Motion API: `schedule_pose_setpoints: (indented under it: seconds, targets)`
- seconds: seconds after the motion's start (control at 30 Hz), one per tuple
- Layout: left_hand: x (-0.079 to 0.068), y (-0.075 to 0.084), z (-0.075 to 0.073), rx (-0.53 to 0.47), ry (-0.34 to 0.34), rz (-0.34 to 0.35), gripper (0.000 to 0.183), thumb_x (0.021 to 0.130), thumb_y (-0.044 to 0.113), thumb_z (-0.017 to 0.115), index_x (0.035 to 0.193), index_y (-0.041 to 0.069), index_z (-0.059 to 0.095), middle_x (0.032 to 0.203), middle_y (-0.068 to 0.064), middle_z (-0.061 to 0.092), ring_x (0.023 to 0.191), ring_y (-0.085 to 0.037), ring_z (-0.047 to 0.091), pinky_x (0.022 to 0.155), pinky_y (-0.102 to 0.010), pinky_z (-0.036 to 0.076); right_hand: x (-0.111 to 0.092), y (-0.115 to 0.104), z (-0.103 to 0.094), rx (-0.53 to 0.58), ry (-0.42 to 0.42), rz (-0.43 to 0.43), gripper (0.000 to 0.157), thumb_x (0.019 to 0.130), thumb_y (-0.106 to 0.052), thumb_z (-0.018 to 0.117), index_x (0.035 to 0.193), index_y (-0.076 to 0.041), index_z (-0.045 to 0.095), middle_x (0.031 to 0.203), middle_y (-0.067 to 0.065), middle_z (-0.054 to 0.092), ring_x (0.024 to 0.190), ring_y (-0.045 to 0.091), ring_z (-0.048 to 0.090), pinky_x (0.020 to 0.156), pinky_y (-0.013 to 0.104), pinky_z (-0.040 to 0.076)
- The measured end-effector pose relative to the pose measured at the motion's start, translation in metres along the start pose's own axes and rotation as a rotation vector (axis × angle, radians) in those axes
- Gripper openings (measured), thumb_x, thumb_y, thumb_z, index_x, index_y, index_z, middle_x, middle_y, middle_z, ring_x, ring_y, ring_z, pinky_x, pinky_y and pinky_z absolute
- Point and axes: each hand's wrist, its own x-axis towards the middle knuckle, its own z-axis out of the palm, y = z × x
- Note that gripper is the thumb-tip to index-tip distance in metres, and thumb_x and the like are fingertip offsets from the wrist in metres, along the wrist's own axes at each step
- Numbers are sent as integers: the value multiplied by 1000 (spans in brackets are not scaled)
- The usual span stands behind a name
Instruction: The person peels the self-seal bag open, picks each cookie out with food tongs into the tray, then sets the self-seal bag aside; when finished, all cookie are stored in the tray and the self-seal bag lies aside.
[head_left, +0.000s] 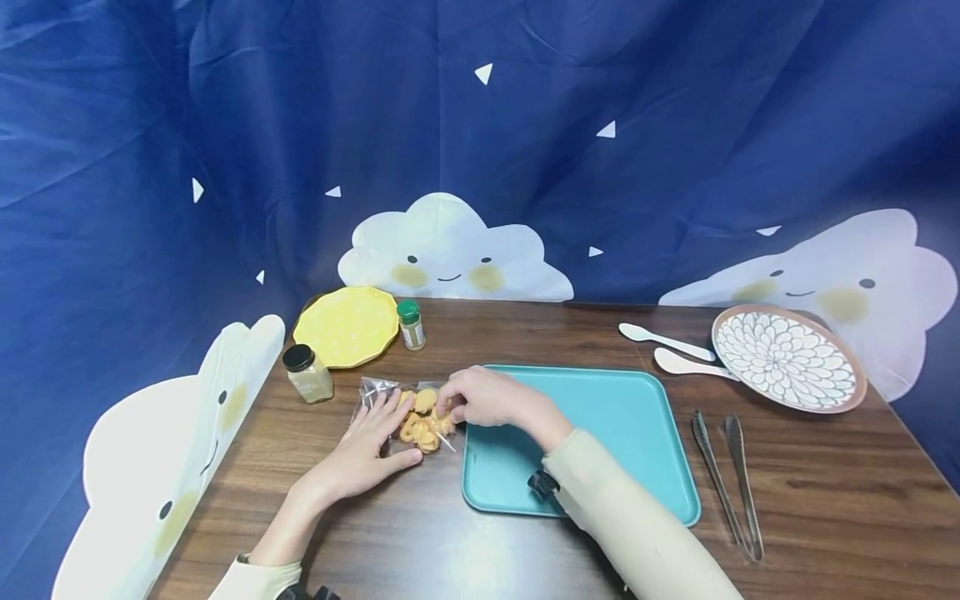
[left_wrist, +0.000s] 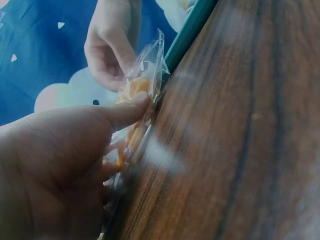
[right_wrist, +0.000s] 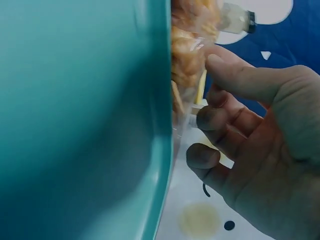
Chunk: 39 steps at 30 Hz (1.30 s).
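Observation:
A clear plastic bag of orange-yellow crackers (head_left: 423,433) lies on the table, just left of the teal tray (head_left: 577,507). My left hand (head_left: 367,454) rests on the bag's left part with its fingers spread; in the left wrist view its thumb (left_wrist: 131,109) lies over the near side. With thumb and fingertips my right hand (head_left: 487,396) pinches the bag's right end, close by the tray's left rim. The right wrist view shows this thumb (right_wrist: 235,75) against the plastic, with the other fingers curled below it. The tip of the index finger is hidden there.
Behind the bag stand a black-lidded jar (head_left: 311,379), a green-capped shaker (head_left: 412,329) and a yellow plate (head_left: 348,325). Metal tongs (head_left: 738,492) lie right of the tray. Farther back are two white spoons (head_left: 667,340) and a petal-patterned plate (head_left: 787,358). A blue curtain (head_left: 525,150) hangs behind.

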Motion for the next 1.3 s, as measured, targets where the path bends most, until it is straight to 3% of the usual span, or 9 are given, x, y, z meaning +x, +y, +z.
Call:
schedule_pose_setpoints:
  seconds: [0.1, 0.23, 0.6, 0.9, 1.03, 1.1, 1.17, 1.3]
  targets:
    - [0, 0, 0, 3, 9, 8, 86, 93, 64, 61, 162, 29, 23, 172, -7, 12, 161, -35, 6, 130, -62, 4, 7, 0, 2, -20, -4, -2, 13, 92, -11, 72, 88, -24, 72, 88, -7, 64, 79, 8, 56, 68, 24, 47]
    - [0, 0, 0, 11, 10, 12, 86, 93, 63, 61, 162, 28, 23, 172, -9, 13, 161, -35, 6, 130, -63, 5, 10, -3, 3, -51, 8, 0, 17, 91, -10, 71, 82, -23, 69, 84, -8, 60, 77, 8, 55, 63, 22, 43]
    - [-1, -7, -1, 16, -14, -2, 89, 92, 63, 63, 162, 30, 19, 173, -7, 11, 161, -35, 6, 130, -60, 5, -11, 5, -4, -50, 108, 8, 25, 85, 3, 65, 75, -20, 65, 80, -6, 54, 75, 8, 50, 68, 24, 41]
    - [-2, -6, -5, 6, -13, 2, 91, 90, 63, 65, 162, 27, 21, 172, -11, 13, 161, -37, 7, 130, -60, 7, -24, 17, -2, 30, 88, 51, 15, 91, -9, 71, 84, -22, 73, 84, -6, 59, 83, 12, 52, 74, 29, 44]
    - [-2, -7, -5, 9, 3, 0, 91, 90, 62, 65, 162, 26, 23, 172, -12, 14, 161, -38, 7, 130, -61, 7, -20, 16, -7, 11, 114, 41, 23, 90, -7, 66, 98, -25, 76, 88, -5, 64, 78, 11, 54, 67, 28, 44]
    - [-2, -7, -5, 10, 3, -4, 91, 90, 62, 65, 162, 26, 23, 172, -12, 14, 161, -38, 7, 130, -61, 7, -15, 14, -9, -17, 144, 63, 20, 91, -11, 65, 98, -27, 76, 87, -7, 64, 76, 11, 55, 64, 27, 43]
    - [-2, -8, -5, 15, 2, -5, 91, 90, 62, 65, 162, 26, 23, 172, -12, 14, 161, -37, 8, 130, -61, 6, -8, 12, -9, -53, 165, 105, 11, 94, -24, 66, 87, -27, 73, 80, -9, 62, 71, 10, 54, 59, 27, 41]
    - [-1, -7, -5, 17, 2, 4, 90, 90, 62, 65, 162, 26, 24, 172, -12, 14, 161, -37, 8, 130, -62, 6, 7, 7, -6, -98, 161, 194, 41, 94, -48, 67, 61, -26, 55, 56, -11, 45, 55, 9, 43, 50, 26, 32]
